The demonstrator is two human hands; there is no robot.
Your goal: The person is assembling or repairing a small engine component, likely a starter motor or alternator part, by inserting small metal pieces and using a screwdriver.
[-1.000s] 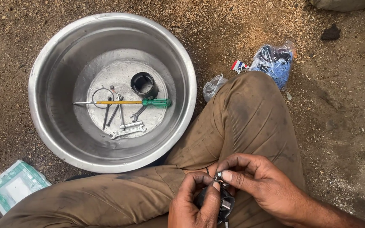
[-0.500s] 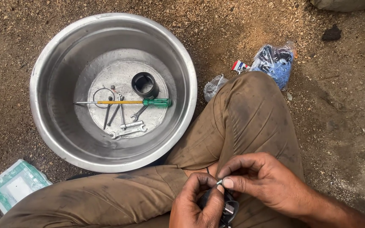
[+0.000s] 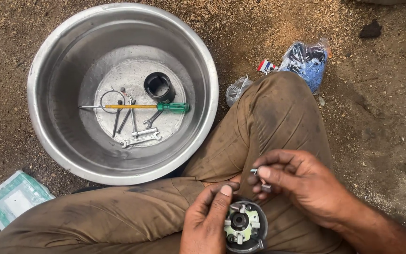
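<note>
Hands point(image 3: 254, 202) over brown-trousered lap; steel basin point(image 3: 48, 141) on gravelly dirt point(image 3: 381, 117).

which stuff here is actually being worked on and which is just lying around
In hand:
- round part with green and metal inner pieces, held by left hand
- small metal piece, pinched by right hand

Lying about:
- steel basin with screwdriver, spanners, black ring
- blue bag
- green packet

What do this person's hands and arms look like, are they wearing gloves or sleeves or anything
Both hands are bare: no gloves, rings or watch on the left hand or the right hand. The right forearm is uncovered as far as the frame shows, with no sleeve visible. The fingers look smudged with dark grime, and the fingernails are short.
</note>
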